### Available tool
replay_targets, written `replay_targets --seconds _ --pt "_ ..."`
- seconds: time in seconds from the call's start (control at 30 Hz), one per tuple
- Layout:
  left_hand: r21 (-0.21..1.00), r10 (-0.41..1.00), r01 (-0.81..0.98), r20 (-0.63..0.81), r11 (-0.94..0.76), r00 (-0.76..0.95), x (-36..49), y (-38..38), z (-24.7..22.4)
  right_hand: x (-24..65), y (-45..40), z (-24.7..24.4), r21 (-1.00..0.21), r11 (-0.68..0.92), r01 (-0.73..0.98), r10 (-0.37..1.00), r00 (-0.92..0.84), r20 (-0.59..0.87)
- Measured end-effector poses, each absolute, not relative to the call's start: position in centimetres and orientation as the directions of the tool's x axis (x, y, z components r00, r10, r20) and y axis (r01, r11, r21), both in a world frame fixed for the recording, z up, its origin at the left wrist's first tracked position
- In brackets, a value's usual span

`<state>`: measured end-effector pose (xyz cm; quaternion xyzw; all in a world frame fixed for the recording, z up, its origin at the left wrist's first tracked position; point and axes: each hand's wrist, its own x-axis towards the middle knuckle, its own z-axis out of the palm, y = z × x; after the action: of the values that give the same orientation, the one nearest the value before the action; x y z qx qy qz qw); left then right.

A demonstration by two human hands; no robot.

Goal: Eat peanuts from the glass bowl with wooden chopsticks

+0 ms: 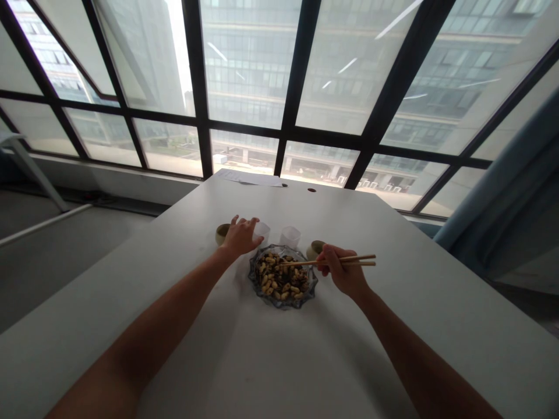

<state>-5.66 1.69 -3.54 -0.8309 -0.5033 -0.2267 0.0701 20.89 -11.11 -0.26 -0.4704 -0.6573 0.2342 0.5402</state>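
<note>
My left hand point(241, 235) is at a small translucent white cup point(263, 231), thumb on its near side and a finger by its far rim, other fingers raised. In my right hand point(343, 270) is a pair of wooden chopsticks point(356, 261), held level and pointing left. Their tips reach over a scalloped glass bowl point(315, 283) of unshelled peanuts point(285, 288) and dark seeds point(275, 269). Whether the tips pinch anything is too small to tell. A second translucent cup point(290, 237) stands behind the bowl.
Small olive-green cups stand on either side, one point(222, 233) left of my left hand, one point(314, 250) partly behind my right hand. Papers point(251, 177) lie at the far end of the white table point(262, 361), near the windows. A blue curtain point(502, 198) hangs at right.
</note>
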Motion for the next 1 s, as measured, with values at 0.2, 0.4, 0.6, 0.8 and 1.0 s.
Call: replay_targets --seconds 0.2,0.4,0.6,0.8,1.0 --pt "0.141 0.763 0.848 0.528 -0.511 0.372 -7.3 2.0 -3.6 22.1 -12.1 2.3 -0.862 0.386 0.328 0.878 0.156 0.453" --pt "0.173 0.687 0.841 0.671 -0.512 0.280 -10.7 1.2 -5.4 21.2 -11.6 1.0 -0.910 0.295 0.292 0.955 -0.066 0.288" --pt "0.340 0.717 0.821 0.688 -0.459 0.115 -11.5 0.8 -7.4 20.4 -11.0 -0.5 -0.902 0.372 0.221 0.899 0.158 0.409" --pt "0.526 0.754 0.729 0.657 -0.438 -0.020 -11.2 1.3 -8.2 21.8 -11.6 1.2 -0.945 0.236 0.225 0.963 0.076 0.259" --pt "0.683 0.813 0.631 0.565 -0.368 -0.137 -11.4 1.7 -8.9 19.8 -11.0 -1.0 -0.956 0.228 0.184 0.973 -0.007 0.231"
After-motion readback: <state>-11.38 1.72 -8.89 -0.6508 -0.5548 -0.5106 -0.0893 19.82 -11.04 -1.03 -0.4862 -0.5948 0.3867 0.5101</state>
